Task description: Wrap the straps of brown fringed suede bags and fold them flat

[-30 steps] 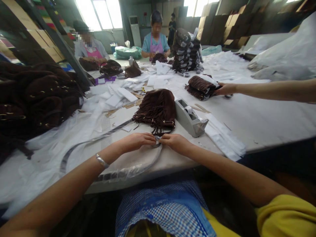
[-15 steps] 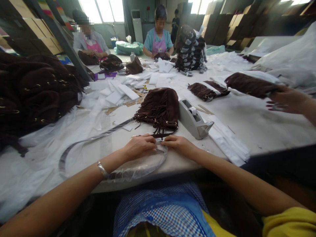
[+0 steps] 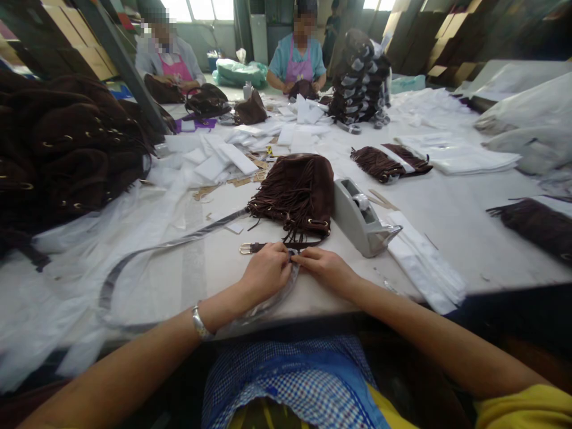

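A dark brown fringed handbag lies on the table just beyond my hands. Its long strap, wrapped in clear plastic, loops out to the left and curves back toward me. My left hand has its fingers closed on the wrapped strap end near the bag. Pinched beside it, my right hand grips the same end, the fingertips of both nearly meeting. A short brown strap with a gold buckle lies behind my left hand. The exact join between the fingers is partly hidden.
A grey tape dispenser stands right of the bag, with white sheets beside it. Brown bags are heaped at left. Wrapped bags lie at right. Two co-workers sit across the table.
My left hand has turned, its knuckles now higher over the strap, and the buckle shows beyond it. At right, another person's hand has left view and the brown bag it held lies nearer the table's edge.
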### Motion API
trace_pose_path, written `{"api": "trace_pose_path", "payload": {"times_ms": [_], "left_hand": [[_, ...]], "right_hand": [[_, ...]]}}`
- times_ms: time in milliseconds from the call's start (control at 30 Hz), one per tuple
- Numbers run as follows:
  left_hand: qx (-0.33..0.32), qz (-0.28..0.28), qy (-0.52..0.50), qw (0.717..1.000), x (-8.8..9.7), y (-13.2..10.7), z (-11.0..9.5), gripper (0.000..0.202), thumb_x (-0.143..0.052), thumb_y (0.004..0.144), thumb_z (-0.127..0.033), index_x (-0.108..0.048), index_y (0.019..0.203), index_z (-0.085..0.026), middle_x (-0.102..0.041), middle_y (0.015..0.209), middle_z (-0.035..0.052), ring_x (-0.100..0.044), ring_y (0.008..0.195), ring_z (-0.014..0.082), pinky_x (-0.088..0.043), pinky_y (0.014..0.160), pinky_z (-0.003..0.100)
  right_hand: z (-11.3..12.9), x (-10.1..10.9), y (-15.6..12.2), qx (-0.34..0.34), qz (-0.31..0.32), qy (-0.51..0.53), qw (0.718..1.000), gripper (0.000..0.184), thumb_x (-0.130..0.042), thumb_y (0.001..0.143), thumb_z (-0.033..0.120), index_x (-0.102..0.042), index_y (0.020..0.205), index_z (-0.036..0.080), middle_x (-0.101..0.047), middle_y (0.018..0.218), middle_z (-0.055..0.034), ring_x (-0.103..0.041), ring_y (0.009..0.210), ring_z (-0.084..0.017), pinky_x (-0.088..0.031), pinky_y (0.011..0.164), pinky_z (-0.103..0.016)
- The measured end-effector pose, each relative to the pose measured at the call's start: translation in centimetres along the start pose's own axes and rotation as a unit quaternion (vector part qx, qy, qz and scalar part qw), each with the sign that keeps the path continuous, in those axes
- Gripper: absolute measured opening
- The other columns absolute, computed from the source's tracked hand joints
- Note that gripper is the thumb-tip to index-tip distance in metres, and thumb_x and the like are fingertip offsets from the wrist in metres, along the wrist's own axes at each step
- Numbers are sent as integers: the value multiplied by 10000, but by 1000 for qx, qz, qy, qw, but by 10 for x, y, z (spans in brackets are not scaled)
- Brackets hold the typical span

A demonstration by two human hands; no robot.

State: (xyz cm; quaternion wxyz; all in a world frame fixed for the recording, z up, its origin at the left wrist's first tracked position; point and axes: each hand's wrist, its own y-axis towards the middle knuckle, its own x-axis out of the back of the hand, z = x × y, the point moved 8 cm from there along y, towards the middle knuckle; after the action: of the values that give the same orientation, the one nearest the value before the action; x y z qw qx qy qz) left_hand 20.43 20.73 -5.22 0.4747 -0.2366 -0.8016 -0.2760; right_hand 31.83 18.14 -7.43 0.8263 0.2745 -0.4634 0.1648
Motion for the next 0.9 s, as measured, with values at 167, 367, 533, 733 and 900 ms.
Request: {"api": "trace_pose_path", "payload": {"times_ms": [167,367,533,733,900], "left_hand": [[7,21,-26,999,-1,-2,0,128,-629,826,-188,-725,741,-182,-685,902,63,-635,873,208,-530,792,328],[31,18,-95,995,-4,-4,4,141,-643,843,-200,-756,761,-185,-736,890,53,-679,856,198,-538,797,318],[-45,12,-155,987,14,-8,13,218,-528,936,-195,-732,1011,-195,-732,1082,58,-688,955,169,-554,858,297],[-292,118,56,947,19,-11,11,321,-455,950,-91,-651,1168,-221,-647,1269,39,-538,1222,198,-509,976,325],[-266,109,106,952,5,-4,2,200,-549,947,-271,-692,855,-167,-711,963,61,-634,924,182,-537,792,272]], "right_hand": [[4,-6,5,-8,12,-89,996,279,-465,991,212,-656,1193,189,-668,902,-60,-599,831,-186,-466,741,-265],[8,-5,8,21,26,-114,993,254,-508,977,207,-647,1187,173,-675,911,-65,-596,835,-194,-435,704,-264],[10,-2,13,57,60,-130,988,211,-498,982,207,-680,1090,193,-656,865,-45,-579,785,-174,-412,676,-251],[6,-5,14,106,63,-111,986,267,-442,1003,203,-677,1128,174,-650,905,-63,-573,827,-178,-429,734,-265],[13,-5,12,97,111,-156,977,259,-462,996,200,-670,1148,175,-654,898,-67,-577,826,-186,-416,721,-276]]}}
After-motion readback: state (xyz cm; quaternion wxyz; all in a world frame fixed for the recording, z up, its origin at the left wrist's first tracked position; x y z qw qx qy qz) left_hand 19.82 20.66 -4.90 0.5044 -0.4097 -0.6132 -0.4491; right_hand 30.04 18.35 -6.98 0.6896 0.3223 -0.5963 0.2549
